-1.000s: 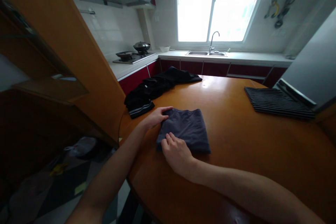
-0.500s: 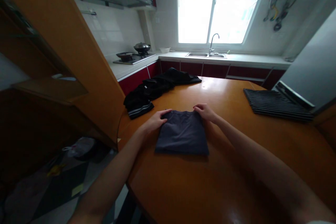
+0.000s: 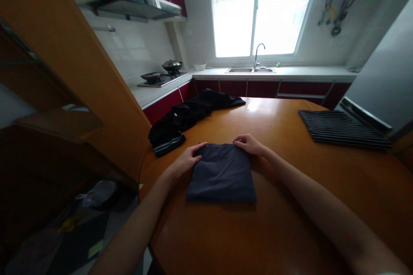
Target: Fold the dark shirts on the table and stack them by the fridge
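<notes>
We had a folded dark blue-grey garment [image 3: 222,176] lying flat below and between our two hands, spreading from them back toward our body. It looked near square, its close edge wider to the eye than its far edge, so we could make out no clear long axis.

Both hands touched it at the far corners. Our left hand [image 3: 186,161] sat along its left side, a little closer to us, with thumb and forefinger parted, the forefinger stretched toward the far edge. Our right hand [image 3: 250,144] was nearly closed, its fingertips bunched at the far right corner. Whether either hand truly gripped the cloth, we could not tell.

Under it all was the polished wooden table [image 3: 277,120]. Just beyond our left hand sprawled a rumpled black garment [image 3: 195,109] with pale stripes at its near end; well apart to the right of our right hand lay a folded black cloth with white pinstripes [image 3: 340,126]. Farther off, past both hands, stood a curved faucet [image 3: 255,58], and past the left one a lidded wok [image 3: 172,66].
</notes>
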Motion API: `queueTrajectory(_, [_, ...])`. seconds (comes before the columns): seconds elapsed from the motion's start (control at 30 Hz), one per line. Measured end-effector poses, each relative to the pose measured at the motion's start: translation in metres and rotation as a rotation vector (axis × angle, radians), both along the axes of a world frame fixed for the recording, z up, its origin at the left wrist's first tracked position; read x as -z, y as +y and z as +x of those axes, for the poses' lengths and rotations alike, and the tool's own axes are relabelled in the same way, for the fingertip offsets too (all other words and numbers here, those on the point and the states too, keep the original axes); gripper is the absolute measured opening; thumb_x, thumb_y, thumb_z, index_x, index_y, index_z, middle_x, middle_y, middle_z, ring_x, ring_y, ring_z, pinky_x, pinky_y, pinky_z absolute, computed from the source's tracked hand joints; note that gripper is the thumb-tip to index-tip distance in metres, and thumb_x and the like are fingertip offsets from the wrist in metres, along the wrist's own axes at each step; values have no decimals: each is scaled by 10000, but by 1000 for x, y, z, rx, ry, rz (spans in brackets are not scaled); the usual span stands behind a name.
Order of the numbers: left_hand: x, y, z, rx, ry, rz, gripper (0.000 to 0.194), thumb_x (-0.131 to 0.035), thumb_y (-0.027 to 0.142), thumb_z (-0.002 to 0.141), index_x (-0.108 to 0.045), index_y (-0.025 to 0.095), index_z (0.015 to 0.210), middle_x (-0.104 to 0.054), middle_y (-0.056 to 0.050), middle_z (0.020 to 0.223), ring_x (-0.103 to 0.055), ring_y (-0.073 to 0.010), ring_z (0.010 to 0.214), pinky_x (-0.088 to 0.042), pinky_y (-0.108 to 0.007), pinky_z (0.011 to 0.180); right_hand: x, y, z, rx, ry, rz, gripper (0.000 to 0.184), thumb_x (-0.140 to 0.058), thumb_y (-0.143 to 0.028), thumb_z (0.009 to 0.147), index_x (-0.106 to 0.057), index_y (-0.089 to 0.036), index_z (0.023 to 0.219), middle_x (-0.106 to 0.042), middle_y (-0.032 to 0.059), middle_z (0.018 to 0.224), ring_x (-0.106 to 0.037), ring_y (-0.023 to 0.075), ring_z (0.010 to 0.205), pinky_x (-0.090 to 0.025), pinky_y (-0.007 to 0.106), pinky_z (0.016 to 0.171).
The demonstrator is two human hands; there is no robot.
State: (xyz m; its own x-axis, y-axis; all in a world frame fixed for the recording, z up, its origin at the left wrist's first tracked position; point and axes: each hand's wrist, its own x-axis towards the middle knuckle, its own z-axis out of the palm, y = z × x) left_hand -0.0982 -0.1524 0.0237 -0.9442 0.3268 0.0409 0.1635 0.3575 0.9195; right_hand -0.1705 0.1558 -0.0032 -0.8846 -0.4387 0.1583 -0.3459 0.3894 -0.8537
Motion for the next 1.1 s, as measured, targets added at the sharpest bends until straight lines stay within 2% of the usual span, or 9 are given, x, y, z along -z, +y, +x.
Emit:
queueTrajectory(0.17, [0, 0, 0, 2, -1, -22, 688, -696, 200, 751, -545, 163, 1421, -569, -112, 1430, -553, -274, 1300, -365, -430, 1151, 5, 2, 2, 18, 39, 78, 294, -589, -365, 887, -738, -128, 976, -737, 56, 808, -644, 161, 708, -458, 241, 641])
queueTrajectory(0.3, [1, 0, 0, -13, 19, -32, 688, -689, 192, 730, -558, 144, 1404, -578, -118, 1419, -556, -275, 1292, -360, -436, 1153, 0, 1, 10, 69, 175, 250, 256, -602, -362, 895, -727, -158, 988, -694, 6, 743, -611, 146, 721, -430, 289, 797])
queueTrajectory(0.4, [2, -3, -1, -11, 36, -61, 655, -650, 189, 745, -564, 147, 1393, -586, -116, 1408, -568, -271, 1270, -380, -442, 1139, -5, -2, 17, 115, 319, 379, 232, -647, -355, 881, -722, -173, 1004, -694, 22, 799, -613, 182, 852, -367, 360, 925])
queueTrajectory(0.6, [-8, 15, 3, -259, 399, -458, 552, -592, 150, 797, -593, 149, 1349, -510, -138, 1440, -462, -287, 1360, -321, -439, 1177, -28, -16, 43, 403, 455, 402, 275, -475, -280, 986, -699, -165, 1097, -671, 116, 1132, -571, 228, 1103, -372, 359, 970])
queueTrajectory(0.7, [-9, 48, 15, -89, 567, -628, 471, -491, 209, 936, -542, 176, 1403, -437, -121, 1525, -381, -256, 1424, -260, -426, 1201, -35, -32, 68, 433, 505, 432, 327, -425, -190, 974, -666, -134, 1188, -648, 144, 1215, -549, 240, 1160, -391, 360, 1002])
queueTrajectory(0.77, [-2, 68, 24, 62, 580, -725, 464, -429, 271, 995, -489, 202, 1450, -416, -106, 1554, -335, -255, 1455, -215, -467, 1209, -30, -43, 87, 353, 554, 480, 380, -411, -163, 963, -618, -109, 1277, -609, 167, 1315, -504, 254, 1254, -368, 387, 1060])
queueTrajectory(0.83, [10, 81, 30, 112, 571, -812, 495, -386, 318, 1020, -418, 205, 1500, -371, -106, 1583, -273, -267, 1487, -173, -513, 1211, -18, -52, 104, 256, 580, 544, 456, -394, -147, 955, -537, -77, 1382, -529, 188, 1439, -414, 273, 1372, -308, 439, 1127])
queueTrajectory(0.97, [31, 80, 37, 66, 591, -913, 536, -336, 329, 1026, -347, 189, 1543, -276, -94, 1624, -177, -259, 1518, -133, -507, 1220, 9, -57, 117, 200, 487, 648, 556, -367, -290, 996, -420, -12, 1475, -391, 218, 1550, -289, 299, 1473, -199, 498, 1190])
queueTrajectory(1.1, [35, 75, 40, 10, 585, -935, 563, -344, 311, 1008, -328, 171, 1553, -251, -87, 1632, -185, -254, 1516, -124, -492, 1225, 17, -43, 109, 219, 390, 670, 678, -361, -472, 995, -371, -35, 1513, -303, 196, 1594, -209, 275, 1507, -103, 494, 1218])
